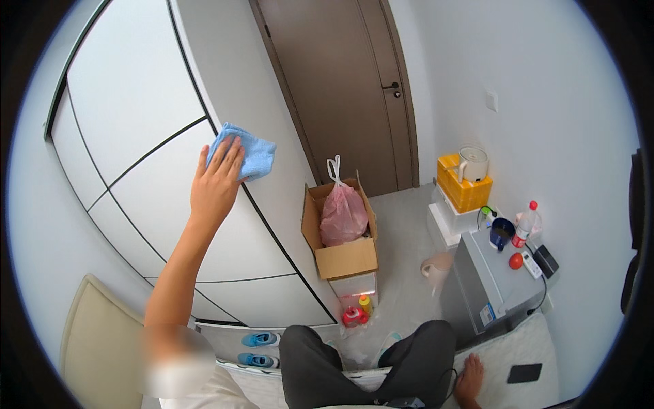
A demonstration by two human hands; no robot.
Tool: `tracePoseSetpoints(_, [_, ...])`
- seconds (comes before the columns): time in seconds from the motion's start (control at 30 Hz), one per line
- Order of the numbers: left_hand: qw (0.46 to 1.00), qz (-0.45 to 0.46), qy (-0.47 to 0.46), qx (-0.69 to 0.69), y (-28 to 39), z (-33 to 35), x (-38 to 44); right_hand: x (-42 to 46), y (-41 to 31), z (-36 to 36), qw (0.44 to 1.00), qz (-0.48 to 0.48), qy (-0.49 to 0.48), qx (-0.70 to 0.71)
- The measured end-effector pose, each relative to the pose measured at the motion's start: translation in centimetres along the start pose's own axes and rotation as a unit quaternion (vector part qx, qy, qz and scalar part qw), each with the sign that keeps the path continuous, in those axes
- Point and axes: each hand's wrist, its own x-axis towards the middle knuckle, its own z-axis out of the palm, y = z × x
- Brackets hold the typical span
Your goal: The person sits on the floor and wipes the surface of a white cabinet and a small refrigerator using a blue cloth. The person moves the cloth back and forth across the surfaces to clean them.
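Observation:
My left hand (217,171) is raised in front of the white wardrobe (168,214), holding a folded light-blue cloth (255,153). The fingers lie flat over the cloth, and the thumb tip shows at its lower edge. Behind the cloth runs the wardrobe's dark-trimmed front edge; whether the cloth touches it I cannot tell. At the lower right, my right hand (470,379) rests palm down on the pale quilted bed cover (490,353) with nothing in it. A black phone (524,373) lies to its right.
An open cardboard box (347,260) holds a tied pink plastic bag (345,214). A grey mini fridge (511,276) carries a bottle (525,225), a dark-blue cup (501,233) and a remote (532,265). Blue shoes (259,339) sit below the wardrobe. Behind stands a brown door (337,92).

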Motion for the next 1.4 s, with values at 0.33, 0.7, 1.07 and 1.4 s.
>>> tracePoseSetpoints(0.33, [0.937, -0.317, -0.024, -0.142, -4.7, 7.9, -15.1, 0.1, -0.6, -0.2, 0.999, -0.017, -0.031, -0.008])
tracePoseSetpoints(0.7, [0.866, -0.383, 0.264, -0.185, -20.5, 12.8, -6.0, 0.2, -1.1, -0.9, 0.999, -0.025, -0.040, -0.017])
tracePoseSetpoints(1.07, [0.919, -0.277, 0.262, -0.105, -26.3, 6.1, 12.9, -1.0, 9.3, 8.6, 0.999, -0.036, 0.019, -0.037])
tracePoseSetpoints(1.4, [0.970, -0.129, 0.161, -0.125, -9.0, 7.2, 1.0, -0.1, -1.0, -1.0, 0.999, -0.032, -0.038, -0.009])
